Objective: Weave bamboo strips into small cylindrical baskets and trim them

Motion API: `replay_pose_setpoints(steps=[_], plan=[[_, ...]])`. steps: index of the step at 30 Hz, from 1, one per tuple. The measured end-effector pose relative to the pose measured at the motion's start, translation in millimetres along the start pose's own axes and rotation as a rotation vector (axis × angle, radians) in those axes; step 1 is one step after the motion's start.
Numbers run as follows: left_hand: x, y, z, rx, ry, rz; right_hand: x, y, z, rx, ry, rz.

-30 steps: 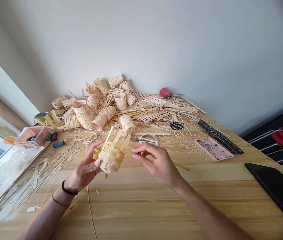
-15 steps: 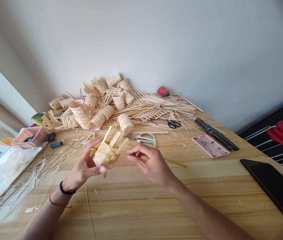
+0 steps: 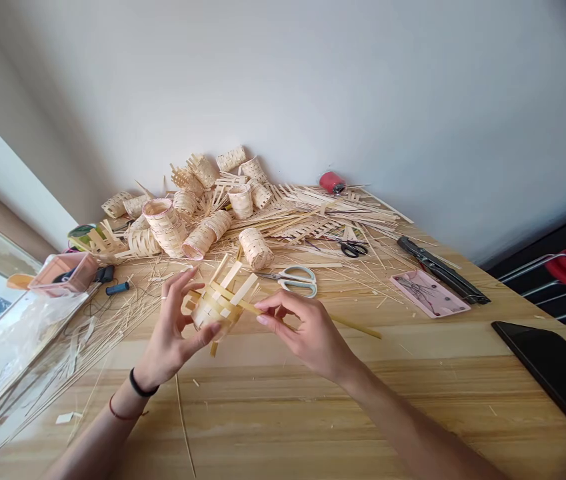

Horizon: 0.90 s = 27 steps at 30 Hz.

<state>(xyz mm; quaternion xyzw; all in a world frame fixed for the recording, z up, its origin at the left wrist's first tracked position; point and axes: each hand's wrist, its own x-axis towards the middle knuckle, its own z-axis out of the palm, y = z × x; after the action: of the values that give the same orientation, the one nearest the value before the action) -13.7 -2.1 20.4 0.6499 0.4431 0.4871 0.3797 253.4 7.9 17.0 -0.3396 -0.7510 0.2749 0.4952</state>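
A small woven bamboo basket (image 3: 217,308), with loose upright strips sticking out at its top, is held above the table by my left hand (image 3: 175,333). The thumb lies on the near side and the fingers curve round the left. My right hand (image 3: 303,327) pinches a yellowish bamboo strip (image 3: 249,305) between thumb and fingertips. That strip runs from the basket's upper weave to the right. Beyond the right hand a yellow strip end (image 3: 355,327) shows; whether it belongs to the same strip I cannot tell. White-handled scissors (image 3: 297,280) lie just behind.
Several woven cylinders (image 3: 165,227) and loose strips (image 3: 333,213) are heaped by the wall. Black scissors (image 3: 353,249), a red thread spool (image 3: 331,182), a pink tray (image 3: 430,293), a long black tool (image 3: 443,270) and a black tablet-like slab (image 3: 547,373) lie rightward. A pink basket (image 3: 65,275) stands left.
The pinched strip now shows crossing the basket's upper weave between the upright strips. The left hand's fingers have lifted and spread a little. The whole view has shifted slightly.
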Motion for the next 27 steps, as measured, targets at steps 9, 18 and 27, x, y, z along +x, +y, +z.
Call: replay_pose_setpoints(steps=[9,18,27], plan=[[-3,7,9.6,0.246,-0.053,0.188,-1,-5,4,0.042,-0.034,0.008],[0,5,8.6,0.165,0.071,0.059,-3,-5,3,-0.006,-0.064,-0.031],[4,7,0.0,-0.254,-0.026,-0.236,6,5,-16,-0.147,0.025,-0.194]])
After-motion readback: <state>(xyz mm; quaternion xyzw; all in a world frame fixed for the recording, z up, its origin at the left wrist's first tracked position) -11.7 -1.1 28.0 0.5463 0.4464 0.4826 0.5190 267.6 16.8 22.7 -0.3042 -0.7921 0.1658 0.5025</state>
